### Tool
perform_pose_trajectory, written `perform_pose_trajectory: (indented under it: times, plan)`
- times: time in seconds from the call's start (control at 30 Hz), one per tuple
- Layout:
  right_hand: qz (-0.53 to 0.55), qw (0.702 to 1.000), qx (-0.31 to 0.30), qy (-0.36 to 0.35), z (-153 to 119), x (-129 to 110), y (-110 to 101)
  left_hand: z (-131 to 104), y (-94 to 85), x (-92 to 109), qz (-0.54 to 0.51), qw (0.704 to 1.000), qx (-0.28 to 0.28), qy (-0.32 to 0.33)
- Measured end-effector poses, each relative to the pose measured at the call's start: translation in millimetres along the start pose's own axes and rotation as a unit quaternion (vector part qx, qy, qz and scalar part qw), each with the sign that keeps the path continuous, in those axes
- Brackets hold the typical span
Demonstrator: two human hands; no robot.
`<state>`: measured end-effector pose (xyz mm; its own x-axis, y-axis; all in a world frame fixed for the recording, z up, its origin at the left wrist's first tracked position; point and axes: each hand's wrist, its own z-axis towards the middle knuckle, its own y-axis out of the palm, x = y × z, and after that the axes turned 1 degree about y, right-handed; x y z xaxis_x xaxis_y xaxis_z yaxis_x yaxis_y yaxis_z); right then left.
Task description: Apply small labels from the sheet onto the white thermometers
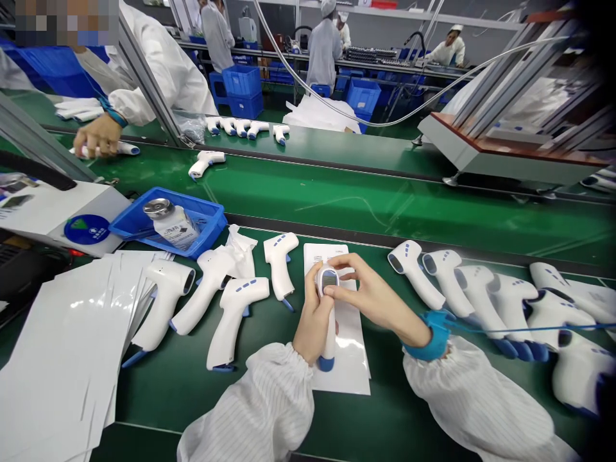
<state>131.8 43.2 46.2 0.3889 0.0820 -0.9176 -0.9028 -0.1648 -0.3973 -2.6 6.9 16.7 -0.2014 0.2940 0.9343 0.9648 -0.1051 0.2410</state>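
Observation:
Between my two hands is a white infrared thermometer (328,350) with a blue base, its small grey screen facing me. My left hand (312,317) is wrapped round its body from the left. The fingers of my right hand (362,287) close on its head from the right, the thumb at the screen's lower edge. Under it lie white printed sheets (349,369) on the green bench. Left of my hands rest more white thermometers (235,321), some with blue bottom flaps hanging open. A row of similar thermometers (445,282) lies to the right.
A stack of white sheets (62,340) covers the left bench. Behind it stands a blue tray (212,231) holding a metal-capped bottle (173,224). A green conveyor (337,199) runs beyond, carrying a thermometer (206,163). A co-worker's hand (99,136) grips another. A blue cord (529,328) trails from my right wrist.

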Motion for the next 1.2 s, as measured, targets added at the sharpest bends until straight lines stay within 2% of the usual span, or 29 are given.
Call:
perform_pose_trajectory:
  times: [0.07, 0.1, 0.2, 0.3, 0.43, 0.53, 0.6, 0.63, 0.7, 0.77, 0.83, 0.9, 0.97, 1.03, 1.07, 1.13, 1.2]
  plan:
    - [-0.015, 0.999, -0.011, -0.035, 0.3, 2.4, 5.5, -1.6, -0.9, 2.6, -0.041, 0.998, -0.034, -0.015]
    - [-0.017, 0.999, 0.004, -0.048, 1.2, 3.2, 8.0, -2.0, -1.0, 3.1, -0.049, 0.998, -0.04, -0.011]
    - [-0.021, 0.995, 0.071, -0.067, 5.2, 3.9, 12.8, -1.8, 0.0, -0.1, -0.023, 0.999, -0.03, 0.032]
    - [-0.011, 0.995, 0.085, -0.059, 6.4, 3.5, 15.2, -0.6, 0.1, -5.8, 0.008, 0.998, -0.018, 0.065]
    - [0.03, 0.999, 0.022, 0.006, -8.5, 2.9, 19.2, -0.7, -2.5, -4.0, -0.007, 0.997, -0.027, 0.066]
    - [0.114, 0.984, -0.091, 0.103, -24.3, 4.1, 19.0, -0.4, -5.5, 3.8, -0.068, 0.991, -0.092, 0.062]
    - [0.117, 0.976, -0.127, 0.132, -23.2, 7.5, 14.3, 1.0, -7.7, 7.5, -0.083, 0.986, -0.133, 0.065]
    - [0.086, 0.982, -0.11, 0.129, -16.2, 10.0, 10.1, 2.1, -8.8, 8.2, -0.067, 0.986, -0.134, 0.068]
    - [-0.035, 0.994, -0.017, 0.104, 11.4, 16.0, -2.9, 4.4, -10.4, 7.3, -0.006, 0.992, -0.1, 0.071]
    - [-0.172, 0.979, 0.079, 0.078, 50.1, 21.6, -23.0, 6.2, -11.6, 5.1, 0.042, 0.994, -0.069, 0.067]
    - [-0.214, 0.965, 0.129, 0.081, 83.9, 25.7, -48.4, 7.0, -13.1, 3.7, 0.05, 0.995, -0.066, 0.056]
    - [-0.247, 0.95, 0.163, 0.099, 96.4, 29.1, -72.7, 7.0, -15.3, 4.3, 0.055, 0.995, -0.068, 0.048]
    - [-0.278, 0.937, 0.18, 0.111, 80.8, 34.5, -89.6, 6.6, -17.4, 6.1, 0.058, 0.996, -0.056, 0.043]
    - [-0.317, 0.923, 0.183, 0.122, 43.5, 44.3, -97.6, 6.2, -18.3, 8.1, 0.056, 0.997, -0.044, 0.04]
    - [-0.339, 0.913, 0.183, 0.13, 21.4, 50.6, -98.9, 6.0, -18.0, 8.6, 0.054, 0.997, -0.039, 0.038]
    - [-0.439, 0.867, 0.164, 0.171, -19.7, 63.3, -97.2, 5.7, -15.6, 8.4, 0.048, 0.998, -0.028, 0.035]
    - [-0.456, 0.856, 0.15, 0.192, -47.1, 71.0, -88.7, 5.1, -11.1, 6.2, 0.043, 0.998, -0.022, 0.027]
